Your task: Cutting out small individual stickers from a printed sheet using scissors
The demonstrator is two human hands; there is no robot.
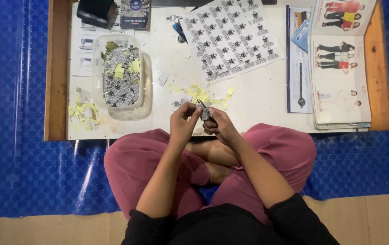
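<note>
Cross-legged at low table point(267, 97). Left hand point(183, 121) pinching a small printed sticker point(205, 112), right hand point(219, 127) closed round small scissors point(202, 104), both raised just over near table edge for close trimming. Clear plastic tub point(98, 68) to left, heaped with cut stickers point(121, 77). Uncut sticker sheet point(230, 36) behind; yellow backing scraps point(83, 115) loose beside tub.

A low white table point(258, 97) carries a clear tub point(145, 97), sticker sheet point(230, 36), catalogues point(339, 77) and yellow scraps point(83, 115).
</note>
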